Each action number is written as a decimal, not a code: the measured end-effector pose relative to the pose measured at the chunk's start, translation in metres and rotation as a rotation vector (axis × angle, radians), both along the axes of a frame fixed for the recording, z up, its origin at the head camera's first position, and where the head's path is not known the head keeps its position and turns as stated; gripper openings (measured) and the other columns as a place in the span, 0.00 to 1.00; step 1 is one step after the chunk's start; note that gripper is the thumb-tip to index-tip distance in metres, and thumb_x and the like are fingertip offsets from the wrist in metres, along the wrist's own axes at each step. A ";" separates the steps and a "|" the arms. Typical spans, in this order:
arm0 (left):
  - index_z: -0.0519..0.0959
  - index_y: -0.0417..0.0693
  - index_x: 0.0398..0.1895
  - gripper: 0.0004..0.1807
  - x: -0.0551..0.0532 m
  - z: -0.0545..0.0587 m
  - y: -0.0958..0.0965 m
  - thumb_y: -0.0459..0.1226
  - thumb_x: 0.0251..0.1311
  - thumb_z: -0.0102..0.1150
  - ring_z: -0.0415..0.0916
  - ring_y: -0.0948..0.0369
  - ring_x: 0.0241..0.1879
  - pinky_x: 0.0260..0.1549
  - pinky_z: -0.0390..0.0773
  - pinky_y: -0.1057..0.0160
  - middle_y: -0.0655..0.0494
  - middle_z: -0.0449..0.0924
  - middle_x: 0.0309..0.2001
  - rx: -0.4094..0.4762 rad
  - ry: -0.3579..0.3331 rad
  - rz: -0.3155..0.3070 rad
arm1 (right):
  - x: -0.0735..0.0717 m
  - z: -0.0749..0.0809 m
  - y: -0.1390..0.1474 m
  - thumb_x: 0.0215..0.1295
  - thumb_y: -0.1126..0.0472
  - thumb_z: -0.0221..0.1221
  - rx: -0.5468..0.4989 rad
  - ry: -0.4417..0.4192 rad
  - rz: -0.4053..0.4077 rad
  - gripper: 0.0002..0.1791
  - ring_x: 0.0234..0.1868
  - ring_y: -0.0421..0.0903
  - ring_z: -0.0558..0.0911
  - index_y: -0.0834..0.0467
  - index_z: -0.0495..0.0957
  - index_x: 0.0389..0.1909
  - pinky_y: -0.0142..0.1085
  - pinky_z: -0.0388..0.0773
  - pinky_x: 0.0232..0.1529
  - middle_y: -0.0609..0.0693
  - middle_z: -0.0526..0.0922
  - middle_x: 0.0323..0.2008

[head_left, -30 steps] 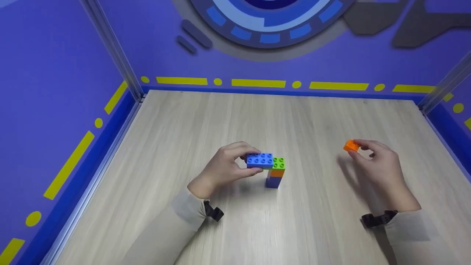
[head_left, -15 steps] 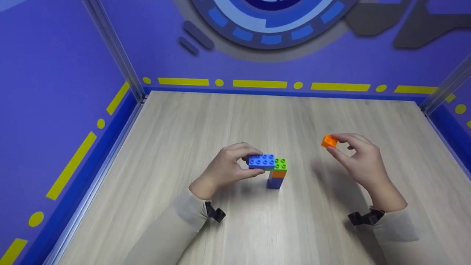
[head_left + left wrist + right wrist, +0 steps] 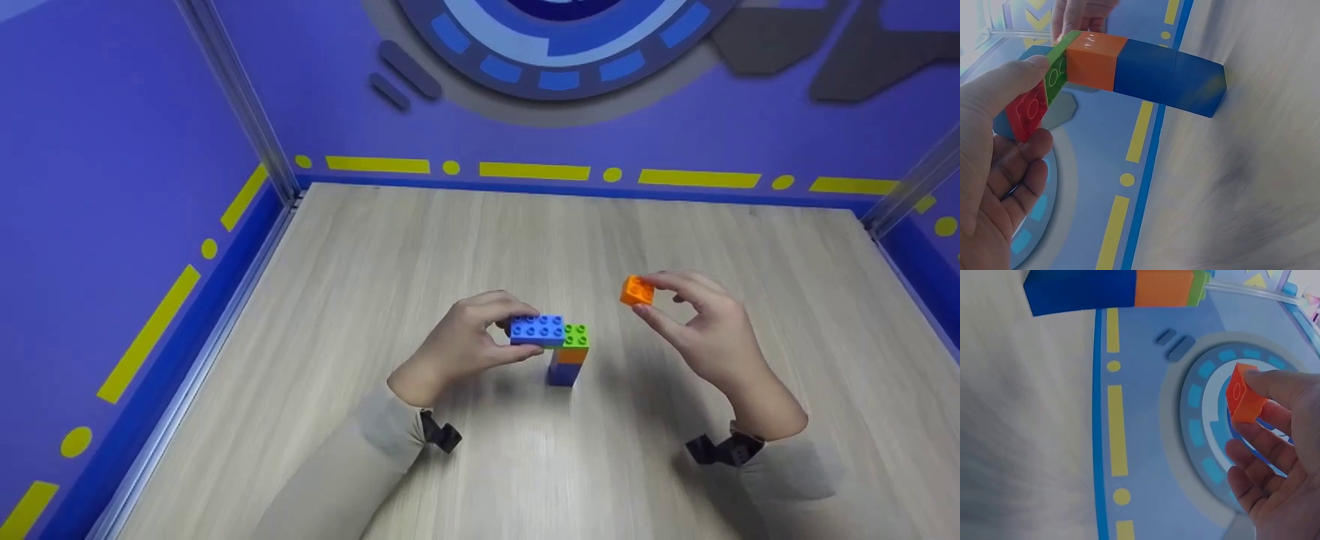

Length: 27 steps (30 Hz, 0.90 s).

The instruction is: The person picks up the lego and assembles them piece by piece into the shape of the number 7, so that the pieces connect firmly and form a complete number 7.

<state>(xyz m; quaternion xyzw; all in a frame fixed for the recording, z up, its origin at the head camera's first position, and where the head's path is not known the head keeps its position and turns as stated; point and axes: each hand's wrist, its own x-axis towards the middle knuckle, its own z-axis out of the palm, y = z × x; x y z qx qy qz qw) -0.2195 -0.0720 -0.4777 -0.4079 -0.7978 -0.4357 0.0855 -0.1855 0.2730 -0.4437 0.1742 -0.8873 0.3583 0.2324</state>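
Note:
A tower of toy building bricks stands on the table, with two dark blue bricks (image 3: pixel 1143 70) at the bottom, an orange brick (image 3: pixel 1095 62) over them and a green brick (image 3: pixel 577 337) above. On top, a blue eight-stud brick (image 3: pixel 537 330) covers part of the green one and juts left. Beneath the overhang, the left wrist view shows a red brick (image 3: pixel 1030 109) beside the green. My left hand (image 3: pixel 472 341) pinches the blue eight-stud brick between thumb and fingers. To the tower's right, my right hand (image 3: pixel 709 330) holds a small loose orange brick (image 3: pixel 637 290) in the air by thumb and fingertips.
The wood-grain table (image 3: pixel 420 247) ends at a blue back wall (image 3: pixel 315 90) with yellow markings. Another blue panel (image 3: pixel 90 187) borders the left side, and a metal post (image 3: pixel 240 97) stands at the back left corner.
My right hand has moved left with the small orange brick, closer to the tower. The left hand keeps its grip on the blue eight-stud brick; the head view has shifted slightly.

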 end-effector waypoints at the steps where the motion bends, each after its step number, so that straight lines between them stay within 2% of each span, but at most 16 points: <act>1: 0.91 0.45 0.58 0.21 0.000 0.000 0.000 0.41 0.65 0.84 0.82 0.61 0.44 0.46 0.83 0.69 0.52 0.92 0.49 -0.002 -0.002 0.000 | 0.001 0.001 -0.002 0.65 0.67 0.81 -0.001 -0.001 0.004 0.22 0.56 0.27 0.77 0.56 0.92 0.60 0.20 0.71 0.56 0.53 0.94 0.56; 4: 0.91 0.45 0.58 0.21 0.001 0.000 0.001 0.42 0.65 0.84 0.83 0.61 0.44 0.46 0.84 0.69 0.52 0.92 0.49 -0.006 -0.005 0.001 | 0.005 0.002 -0.007 0.65 0.67 0.81 0.011 -0.011 0.018 0.23 0.57 0.30 0.81 0.55 0.92 0.60 0.20 0.71 0.56 0.51 0.94 0.57; 8: 0.91 0.46 0.58 0.21 0.002 0.000 0.001 0.42 0.65 0.85 0.83 0.62 0.44 0.46 0.84 0.68 0.52 0.92 0.49 -0.006 -0.009 0.012 | 0.008 -0.001 -0.013 0.65 0.65 0.81 0.049 -0.040 0.037 0.23 0.60 0.41 0.86 0.54 0.92 0.61 0.20 0.72 0.57 0.49 0.94 0.58; 11: 0.91 0.46 0.58 0.21 0.003 0.001 0.000 0.42 0.64 0.85 0.82 0.62 0.44 0.46 0.84 0.68 0.53 0.92 0.50 -0.004 -0.012 0.019 | 0.008 -0.005 -0.016 0.65 0.65 0.81 0.066 -0.065 0.067 0.23 0.60 0.45 0.87 0.54 0.92 0.61 0.20 0.74 0.57 0.49 0.93 0.59; 18: 0.91 0.46 0.58 0.21 0.002 0.002 -0.002 0.42 0.65 0.84 0.83 0.61 0.44 0.46 0.84 0.68 0.52 0.92 0.50 0.000 -0.004 0.006 | 0.008 -0.015 -0.024 0.63 0.66 0.82 0.037 -0.066 0.192 0.23 0.55 0.41 0.87 0.54 0.92 0.59 0.20 0.78 0.54 0.48 0.93 0.57; 22: 0.91 0.46 0.58 0.21 0.000 0.003 -0.002 0.42 0.65 0.84 0.84 0.60 0.44 0.46 0.85 0.68 0.52 0.92 0.50 0.002 -0.003 -0.006 | 0.007 -0.021 -0.029 0.62 0.69 0.81 -0.007 -0.030 0.263 0.24 0.53 0.44 0.88 0.55 0.92 0.59 0.21 0.78 0.53 0.50 0.94 0.55; 27: 0.91 0.46 0.59 0.21 0.000 0.002 -0.002 0.42 0.66 0.84 0.84 0.60 0.44 0.47 0.85 0.68 0.52 0.92 0.51 -0.004 -0.013 -0.005 | 0.007 -0.026 -0.034 0.61 0.72 0.80 -0.050 0.004 0.310 0.25 0.54 0.44 0.88 0.55 0.92 0.59 0.24 0.81 0.51 0.51 0.94 0.55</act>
